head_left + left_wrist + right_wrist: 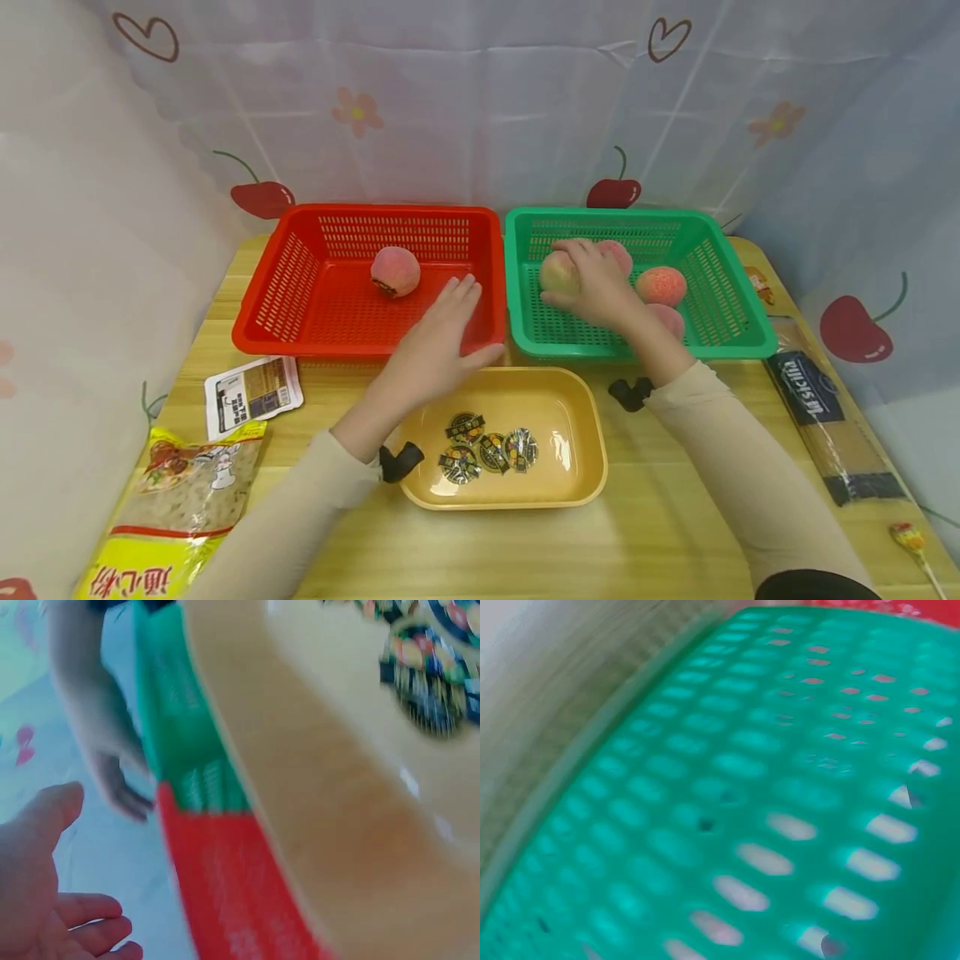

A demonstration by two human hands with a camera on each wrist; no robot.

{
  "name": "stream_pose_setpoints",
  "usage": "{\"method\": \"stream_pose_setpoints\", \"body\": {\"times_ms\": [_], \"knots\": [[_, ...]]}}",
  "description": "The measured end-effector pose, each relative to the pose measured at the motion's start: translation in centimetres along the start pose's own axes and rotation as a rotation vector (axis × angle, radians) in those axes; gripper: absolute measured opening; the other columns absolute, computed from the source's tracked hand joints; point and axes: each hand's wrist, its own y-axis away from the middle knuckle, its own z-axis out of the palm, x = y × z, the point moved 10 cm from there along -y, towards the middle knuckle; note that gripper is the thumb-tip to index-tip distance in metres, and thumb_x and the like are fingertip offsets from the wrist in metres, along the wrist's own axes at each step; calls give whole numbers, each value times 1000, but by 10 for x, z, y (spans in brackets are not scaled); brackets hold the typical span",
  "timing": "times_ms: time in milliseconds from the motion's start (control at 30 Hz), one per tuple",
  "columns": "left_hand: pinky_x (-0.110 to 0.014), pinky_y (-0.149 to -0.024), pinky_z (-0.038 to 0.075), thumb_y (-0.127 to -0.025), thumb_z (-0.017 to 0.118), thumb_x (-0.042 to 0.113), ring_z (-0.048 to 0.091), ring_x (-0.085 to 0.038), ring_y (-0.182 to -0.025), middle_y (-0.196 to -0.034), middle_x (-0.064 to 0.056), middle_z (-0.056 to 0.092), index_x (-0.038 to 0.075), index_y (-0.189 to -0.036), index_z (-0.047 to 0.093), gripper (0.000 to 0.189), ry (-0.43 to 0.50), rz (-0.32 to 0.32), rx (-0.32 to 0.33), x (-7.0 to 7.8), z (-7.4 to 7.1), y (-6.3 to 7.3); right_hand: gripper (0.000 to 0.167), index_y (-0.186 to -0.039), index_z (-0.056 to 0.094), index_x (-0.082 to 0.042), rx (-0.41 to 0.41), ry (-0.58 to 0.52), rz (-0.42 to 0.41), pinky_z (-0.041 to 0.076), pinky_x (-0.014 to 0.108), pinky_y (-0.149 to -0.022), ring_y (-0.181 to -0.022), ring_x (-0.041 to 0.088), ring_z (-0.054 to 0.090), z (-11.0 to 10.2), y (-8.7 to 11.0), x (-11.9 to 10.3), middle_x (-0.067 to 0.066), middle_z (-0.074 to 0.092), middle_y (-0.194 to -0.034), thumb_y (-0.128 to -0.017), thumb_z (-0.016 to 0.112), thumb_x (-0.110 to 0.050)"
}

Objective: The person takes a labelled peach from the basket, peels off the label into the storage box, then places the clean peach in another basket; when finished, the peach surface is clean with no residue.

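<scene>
My right hand (pixel 596 283) is inside the green basket (pixel 731 337), its thumb and fingers gripping a yellowish peach (pixel 557 275) at the left end. Three more peaches lie by that hand: a pink one (pixel 617 257) behind, an orange-pink one (pixel 661 286) to the right, and another pink one (pixel 667 320) partly hidden under the wrist. Over the front right corner of the red basket (pixel 273 343) is my left hand (pixel 431 350), fingers straight and thumb spread, holding nothing; the left wrist view shows this hand (pixel 56 900) empty too. One pinkish peach (pixel 396 271) sits in the red basket.
In front of the baskets stands a tan tray (pixel 577 492) with several round stickers (pixel 492 452). On the left lie a white packet (pixel 253 394) and a yellow bag (pixel 176 508). A long clear package (pixel 828 417) and a lollipop (pixel 909 540) lie along the right edge.
</scene>
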Motion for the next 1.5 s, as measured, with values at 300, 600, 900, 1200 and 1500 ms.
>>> {"method": "stream_pose_setpoints", "body": {"times_ms": [300,600,900,1200,1500], "knots": [[-59,-123,9,-87,67,57,-6,-34,-155,-168,-12,-5,5,-159,2,111,41,-195,37,-88,-59,41,70,-150,38,-20,-36,-10,-132,44,54,-104,-133,32,42,-13,-4,-75,5,37,-155,-91,72,-37],[-72,-115,10,-85,65,65,-15,-44,-151,-164,-24,-13,-2,-156,-10,123,71,-385,63,-163,-87,72,70,-151,36,-23,-156,63,-257,43,43,-111,-138,30,40,14,-54,-149,0,37,-154,-92,69,-38],[-74,-112,17,-78,66,72,1,-56,-147,-162,-32,-7,-8,-155,-5,132,-12,-445,86,-185,-85,80,66,-152,36,-26,-318,224,-260,44,48,-111,-141,34,37,64,-95,-181,1,34,-156,-94,69,-26],[-74,-113,15,-76,66,74,-2,-54,-149,-164,-27,-12,-4,-156,-9,135,10,-472,82,-188,-84,84,83,-154,31,-29,-396,330,-249,35,55,-117,-148,41,27,100,-115,-193,2,21,-165,-85,76,-34],[-75,-112,18,-77,66,73,2,-54,-148,-164,-27,-11,-5,-155,-8,134,10,-465,89,-190,-84,84,76,-157,26,-31,-441,378,-222,36,48,-118,-147,33,34,119,-119,-187,5,17,-167,-93,67,-28]]}}
